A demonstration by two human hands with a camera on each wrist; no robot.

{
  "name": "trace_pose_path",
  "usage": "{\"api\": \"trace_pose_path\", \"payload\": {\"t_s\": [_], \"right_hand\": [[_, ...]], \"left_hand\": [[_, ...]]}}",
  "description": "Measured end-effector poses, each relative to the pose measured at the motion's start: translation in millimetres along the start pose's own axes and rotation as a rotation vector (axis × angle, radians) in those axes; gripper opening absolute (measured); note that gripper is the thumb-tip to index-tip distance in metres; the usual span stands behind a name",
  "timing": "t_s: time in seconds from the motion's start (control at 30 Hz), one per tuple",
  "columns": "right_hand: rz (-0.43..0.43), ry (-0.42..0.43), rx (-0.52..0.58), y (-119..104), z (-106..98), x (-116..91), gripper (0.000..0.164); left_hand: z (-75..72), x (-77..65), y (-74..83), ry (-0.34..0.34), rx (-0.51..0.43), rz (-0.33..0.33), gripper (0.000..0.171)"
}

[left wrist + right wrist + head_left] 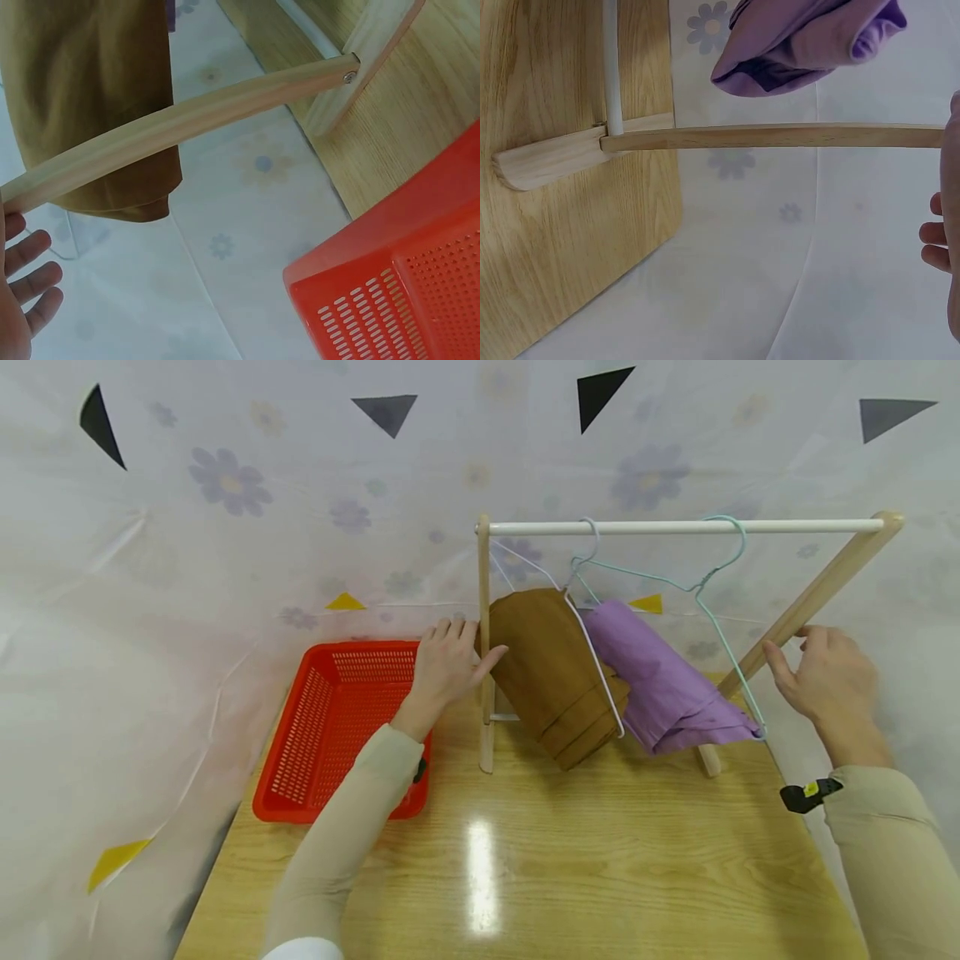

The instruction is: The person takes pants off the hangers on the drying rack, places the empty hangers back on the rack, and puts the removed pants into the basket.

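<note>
A clothes rack with a white rail (652, 527) and wooden posts stands on the table. My left hand (448, 664) is at its left post (484, 610), the thumb lying across the wood and the fingers spread beside it. On the other side my right hand (828, 672) is up against the right post (810, 593), thumb and fingers apart. Between the posts, folded brown cloth (558, 677) hangs from a white hanger (592, 643). Folded purple cloth (663, 681) hangs from a light green hanger (720, 635), tilted down to the right.
Left of the rack, a red plastic basket (281, 752) sits on the wooden table (600, 860), partly behind my left forearm. A pale flowered sheet (420, 485) with black and yellow triangles forms the backdrop. The rack's feet (708, 760) stand near the table's back.
</note>
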State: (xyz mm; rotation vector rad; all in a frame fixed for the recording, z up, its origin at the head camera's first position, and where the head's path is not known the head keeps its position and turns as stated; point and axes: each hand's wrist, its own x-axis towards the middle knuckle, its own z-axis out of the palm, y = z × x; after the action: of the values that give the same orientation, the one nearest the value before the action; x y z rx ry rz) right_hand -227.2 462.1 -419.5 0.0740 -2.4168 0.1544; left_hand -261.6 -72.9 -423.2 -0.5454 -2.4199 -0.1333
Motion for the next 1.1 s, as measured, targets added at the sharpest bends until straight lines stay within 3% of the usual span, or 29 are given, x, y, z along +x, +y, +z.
{"api": "trace_pose_path", "payload": {"t_s": [0.2,0.37,0.7,0.93,1.1], "right_hand": [[-0.053,0.025,-0.015,-3,2,3,0.065],[0.015,-0.062,-0.01,-4,3,5,0.063],[0.048,-0.221,0.016,-1,4,11,0.048],[0.041,-0.168,0.027,-2,7,10,0.047],[-0.019,-0.054,0.028,-5,11,6,0.044]], "left_hand": [[-0.5,3.9,2.9,0.003,0.019,-0.001,0.061],[1.4,6.1,3.0,0.02,0.043,0.009,0.059],[3.2,10.1,1.0,0.038,0.078,0.032,0.042],[6.0,10.1,2.1,0.077,0.07,0.035,0.038],[6.2,9.9,3.0,0.067,0.075,0.031,0.037]]}}
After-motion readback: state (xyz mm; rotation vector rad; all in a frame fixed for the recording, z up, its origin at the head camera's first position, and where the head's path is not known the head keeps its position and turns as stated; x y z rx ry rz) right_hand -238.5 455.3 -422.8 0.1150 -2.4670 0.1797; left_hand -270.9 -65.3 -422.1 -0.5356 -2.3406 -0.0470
